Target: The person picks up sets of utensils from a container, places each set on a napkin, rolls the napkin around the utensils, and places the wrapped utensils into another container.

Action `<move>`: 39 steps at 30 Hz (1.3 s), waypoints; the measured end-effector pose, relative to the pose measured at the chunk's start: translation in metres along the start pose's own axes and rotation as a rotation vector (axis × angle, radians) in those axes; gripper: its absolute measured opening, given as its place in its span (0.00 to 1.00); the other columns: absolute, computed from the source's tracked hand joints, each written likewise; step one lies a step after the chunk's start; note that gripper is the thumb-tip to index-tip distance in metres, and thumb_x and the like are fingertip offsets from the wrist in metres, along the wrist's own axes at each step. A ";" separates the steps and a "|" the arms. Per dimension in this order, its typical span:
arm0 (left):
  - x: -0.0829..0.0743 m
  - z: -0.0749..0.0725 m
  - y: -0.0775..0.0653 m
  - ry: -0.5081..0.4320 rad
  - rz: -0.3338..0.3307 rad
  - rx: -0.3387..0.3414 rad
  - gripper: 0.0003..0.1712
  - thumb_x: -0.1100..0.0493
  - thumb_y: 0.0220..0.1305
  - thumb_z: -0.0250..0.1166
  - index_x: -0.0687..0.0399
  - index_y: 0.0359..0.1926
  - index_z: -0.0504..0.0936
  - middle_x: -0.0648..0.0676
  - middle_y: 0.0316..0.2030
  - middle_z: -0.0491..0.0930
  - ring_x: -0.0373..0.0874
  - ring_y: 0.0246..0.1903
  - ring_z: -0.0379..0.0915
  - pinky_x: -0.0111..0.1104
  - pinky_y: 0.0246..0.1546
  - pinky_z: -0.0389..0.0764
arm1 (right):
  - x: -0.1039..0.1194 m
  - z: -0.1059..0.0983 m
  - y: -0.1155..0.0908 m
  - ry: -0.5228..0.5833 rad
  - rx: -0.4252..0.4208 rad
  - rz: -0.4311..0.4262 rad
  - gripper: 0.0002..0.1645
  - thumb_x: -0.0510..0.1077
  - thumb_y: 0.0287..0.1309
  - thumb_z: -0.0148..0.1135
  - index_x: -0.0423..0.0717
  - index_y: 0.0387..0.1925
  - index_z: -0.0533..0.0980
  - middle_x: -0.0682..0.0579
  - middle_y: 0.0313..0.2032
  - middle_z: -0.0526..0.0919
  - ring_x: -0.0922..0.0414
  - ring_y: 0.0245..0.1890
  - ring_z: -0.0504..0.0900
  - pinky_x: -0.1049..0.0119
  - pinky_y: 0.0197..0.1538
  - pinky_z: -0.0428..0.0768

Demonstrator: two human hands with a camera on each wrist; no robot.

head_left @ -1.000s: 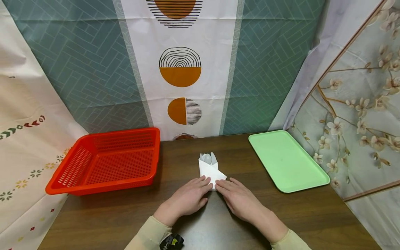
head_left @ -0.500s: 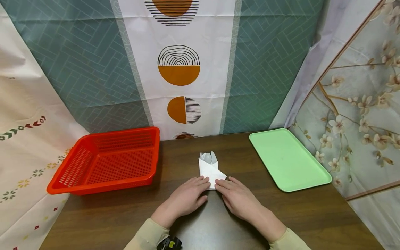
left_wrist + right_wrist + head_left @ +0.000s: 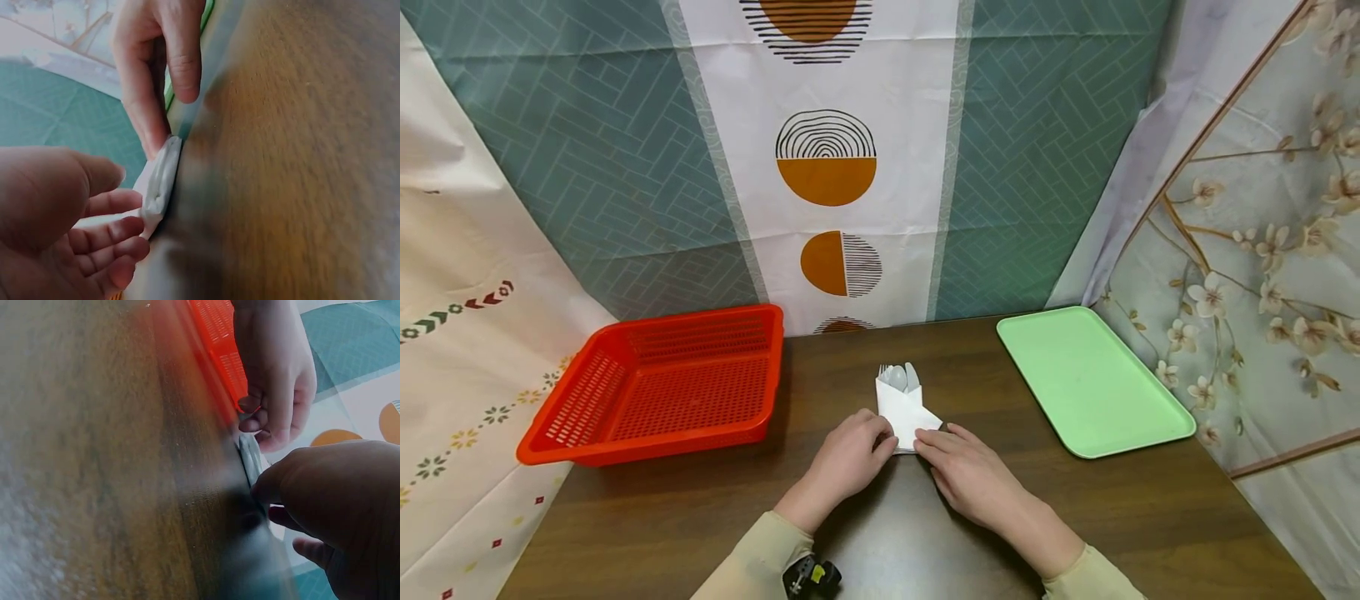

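Observation:
A folded white napkin [image 3: 904,419] lies on the table with a white plastic fork [image 3: 884,373], spoon [image 3: 897,379] and knife [image 3: 912,377] poking out of its top. My left hand [image 3: 848,454] is at the napkin's lower left edge, its fingers loosely bent. In the left wrist view, the thumb of that left hand [image 3: 56,219] stands apart from the fingers, which reach the napkin's edge. My right hand [image 3: 973,479] rests its extended fingertips on the napkin's lower right part. The right wrist view has the napkin's folded edge [image 3: 250,459] between both hands.
A red perforated plastic basket [image 3: 685,404] stands at the left of the brown wooden table [image 3: 647,533]. At the right lies a light green tray [image 3: 1093,379]. Patterned cloths [image 3: 1030,167] hang behind the table and at both sides.
My left hand has shifted slightly up along the napkin's left edge, and its fingers have bent more. The right hand stays where it was on the napkin.

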State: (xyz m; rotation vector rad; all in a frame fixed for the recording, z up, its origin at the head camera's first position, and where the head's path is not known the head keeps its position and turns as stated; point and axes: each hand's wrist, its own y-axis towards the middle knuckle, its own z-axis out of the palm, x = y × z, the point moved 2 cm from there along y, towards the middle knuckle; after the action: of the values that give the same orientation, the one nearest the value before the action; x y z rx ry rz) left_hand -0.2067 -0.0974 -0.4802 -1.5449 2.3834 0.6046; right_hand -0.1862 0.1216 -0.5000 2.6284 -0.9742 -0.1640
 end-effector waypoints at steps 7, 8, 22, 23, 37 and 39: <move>0.000 0.005 0.011 0.039 -0.088 -0.019 0.13 0.56 0.73 0.74 0.47 0.29 0.84 0.45 0.26 0.74 0.43 0.29 0.71 0.39 0.36 0.75 | 0.000 0.000 0.002 -0.003 0.009 0.002 0.24 0.38 0.68 0.73 0.41 0.64 0.85 0.46 0.65 0.86 0.52 0.67 0.83 0.47 0.74 0.76; -0.001 0.005 0.011 0.054 -0.098 -0.022 0.14 0.55 0.72 0.74 0.46 0.28 0.83 0.45 0.25 0.73 0.43 0.28 0.71 0.40 0.36 0.74 | 0.000 0.000 0.002 -0.003 0.009 0.002 0.24 0.38 0.68 0.73 0.41 0.64 0.85 0.46 0.65 0.86 0.53 0.67 0.83 0.47 0.74 0.76; 0.000 0.012 0.015 0.224 -0.183 -0.053 0.23 0.42 0.67 0.78 0.56 0.35 0.82 0.55 0.27 0.79 0.54 0.30 0.76 0.45 0.33 0.73 | -0.001 0.000 0.000 -0.002 -0.002 -0.001 0.25 0.38 0.67 0.75 0.41 0.64 0.85 0.46 0.65 0.86 0.52 0.67 0.84 0.46 0.73 0.76; 0.000 0.013 0.015 0.228 -0.190 -0.053 0.24 0.41 0.67 0.78 0.57 0.36 0.83 0.56 0.28 0.80 0.55 0.31 0.76 0.45 0.33 0.73 | -0.001 -0.001 0.000 -0.002 -0.005 -0.002 0.25 0.38 0.66 0.75 0.41 0.64 0.85 0.46 0.65 0.87 0.52 0.67 0.84 0.46 0.73 0.76; 0.005 0.016 0.021 0.205 -0.277 0.002 0.30 0.35 0.67 0.76 0.60 0.32 0.85 0.56 0.28 0.77 0.55 0.33 0.76 0.48 0.37 0.77 | 0.000 0.001 0.000 0.010 0.019 0.012 0.25 0.38 0.67 0.75 0.41 0.65 0.84 0.46 0.66 0.86 0.52 0.67 0.84 0.46 0.74 0.75; 0.005 0.015 0.022 0.187 -0.290 0.021 0.30 0.35 0.67 0.76 0.57 0.27 0.82 0.54 0.25 0.75 0.54 0.29 0.74 0.47 0.35 0.75 | 0.000 0.001 -0.001 0.009 0.024 0.015 0.25 0.38 0.67 0.75 0.41 0.65 0.84 0.46 0.66 0.86 0.52 0.68 0.83 0.46 0.74 0.75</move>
State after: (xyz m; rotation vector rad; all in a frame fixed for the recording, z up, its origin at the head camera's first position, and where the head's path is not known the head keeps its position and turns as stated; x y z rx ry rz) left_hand -0.2298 -0.0868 -0.4908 -1.9665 2.2176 0.3859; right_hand -0.1861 0.1221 -0.5007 2.6408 -0.9987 -0.1379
